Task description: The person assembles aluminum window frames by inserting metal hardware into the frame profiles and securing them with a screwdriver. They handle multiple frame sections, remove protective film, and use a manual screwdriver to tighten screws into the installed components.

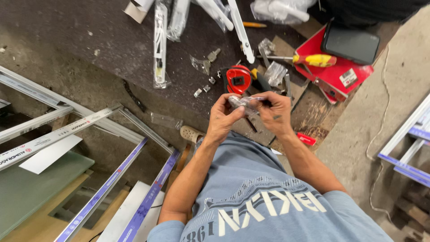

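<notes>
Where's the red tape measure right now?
In the head view, the red tape measure lies on the dark workbench, just beyond both hands, left of the yellow-handled screwdriver.

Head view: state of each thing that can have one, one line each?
Small clear plastic bag: held up between both hands, off the bench.
Left hand: fingers pinched on the bag.
Right hand: fingers pinched on the bag's other end.
Red tape measure: lying on the bench, blade retracted.
Screwdriver: lying flat, untouched.
Phone: screen dark, resting on the red case.
White handle: lying on the bench in a clear wrapper.
</notes>
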